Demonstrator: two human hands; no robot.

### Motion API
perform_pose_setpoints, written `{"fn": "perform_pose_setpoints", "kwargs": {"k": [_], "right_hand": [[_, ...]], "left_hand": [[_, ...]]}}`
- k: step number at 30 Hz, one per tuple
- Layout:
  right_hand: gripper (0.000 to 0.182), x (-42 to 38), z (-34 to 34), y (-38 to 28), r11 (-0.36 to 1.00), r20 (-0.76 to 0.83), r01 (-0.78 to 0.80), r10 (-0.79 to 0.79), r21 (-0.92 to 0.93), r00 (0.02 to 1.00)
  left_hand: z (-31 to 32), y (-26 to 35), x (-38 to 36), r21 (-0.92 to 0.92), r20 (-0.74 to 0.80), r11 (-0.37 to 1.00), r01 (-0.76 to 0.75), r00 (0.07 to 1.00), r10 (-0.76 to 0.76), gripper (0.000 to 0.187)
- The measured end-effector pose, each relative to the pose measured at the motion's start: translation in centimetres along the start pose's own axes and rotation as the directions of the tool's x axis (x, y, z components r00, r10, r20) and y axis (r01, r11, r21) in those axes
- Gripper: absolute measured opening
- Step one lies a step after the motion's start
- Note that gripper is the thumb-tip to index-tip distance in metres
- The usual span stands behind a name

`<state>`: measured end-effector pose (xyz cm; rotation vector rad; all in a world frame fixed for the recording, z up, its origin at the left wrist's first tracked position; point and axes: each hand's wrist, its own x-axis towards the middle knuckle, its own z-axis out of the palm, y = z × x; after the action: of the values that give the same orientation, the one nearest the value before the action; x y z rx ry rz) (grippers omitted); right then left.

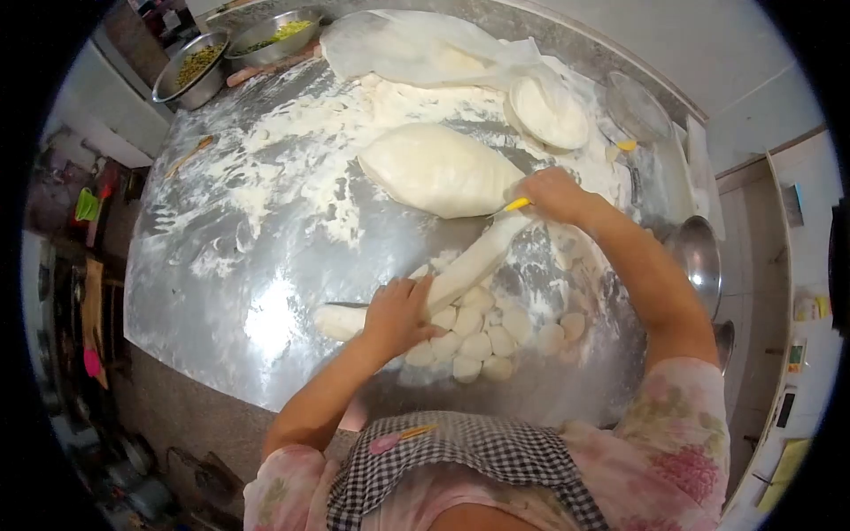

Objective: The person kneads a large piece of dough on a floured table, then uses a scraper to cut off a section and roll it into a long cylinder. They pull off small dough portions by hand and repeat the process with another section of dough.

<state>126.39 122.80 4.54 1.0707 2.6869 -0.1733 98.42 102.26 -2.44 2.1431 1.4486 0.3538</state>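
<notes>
A long dough roll (474,265) runs diagonally over the floured metal table (212,292). Around its lower left part my left hand (398,311) is closed, fingers on top. My right hand (553,195), at the roll's upper end, grips a knife with a yellow handle (516,204); the blade is mostly hidden beside the dough. A large oval dough mass (438,168) lies just behind and touches the area by the knife. Several small dough pieces (475,346) lie in a cluster to the right of my left hand.
Two metal bowls of chopped filling, one at the far left (212,81) and one beside it (257,55), stand near a rolling pin (270,69). A plastic sheet (407,49) and a round flour container (549,115) lie at the back. Metal bowls (695,257) are at the right.
</notes>
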Motion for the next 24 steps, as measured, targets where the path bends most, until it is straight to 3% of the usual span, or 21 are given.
{"fn": "perform_pose_setpoints", "kwargs": {"k": [4,7,10,13,16,19,22,23,24], "right_hand": [[0.027,0.9,2.0,1.8,0.995,-0.033,-0.060,0.063,0.078,0.997],[0.027,1.6,1.6,1.7,0.982,0.041,-0.171,0.169,0.079,0.985],[0.024,1.1,2.0,1.2,0.957,0.062,-0.266,0.261,0.118,0.963],[0.024,-0.2,2.9,0.4,0.945,0.001,-0.275,0.279,0.179,0.960],[0.024,-2.4,3.5,0.5,0.943,0.089,-0.290,0.278,0.162,0.956],[0.027,-6.3,3.8,2.2,0.887,-0.013,-0.363,0.383,0.285,0.924],[0.040,-8.7,3.3,4.0,0.873,-0.282,-0.461,0.487,0.158,0.826],[0.053,-9.0,4.1,3.4,0.899,-0.369,-0.433,0.426,0.068,0.826],[0.054,-9.2,4.8,1.8,0.919,-0.316,-0.376,0.395,0.123,0.863]], "left_hand": [[0.1,-0.2,0.1,0.003,-0.030,1.000,-0.028,0.999,0.029,0.093],[0.4,-0.5,0.2,0.035,-0.054,0.998,-0.051,0.997,0.053,0.091],[0.4,-0.2,0.4,0.043,-0.002,0.999,0.006,1.000,-0.006,0.088],[0.4,-0.4,0.1,0.072,-0.024,0.997,-0.014,1.000,0.016,0.085],[-0.1,-1.5,-1.3,0.091,-0.071,0.996,-0.009,0.997,0.016,0.082],[-0.2,-3.0,-3.2,0.227,-0.153,0.974,-0.005,0.987,0.040,0.080],[-0.9,-3.5,-4.4,0.252,-0.115,0.968,0.024,0.993,0.005,0.079],[-1.1,-3.4,-4.6,0.253,-0.114,0.967,0.028,0.994,0.001,0.076],[-1.1,-3.5,-4.7,0.250,-0.124,0.968,0.011,0.992,0.021,0.075]]}}
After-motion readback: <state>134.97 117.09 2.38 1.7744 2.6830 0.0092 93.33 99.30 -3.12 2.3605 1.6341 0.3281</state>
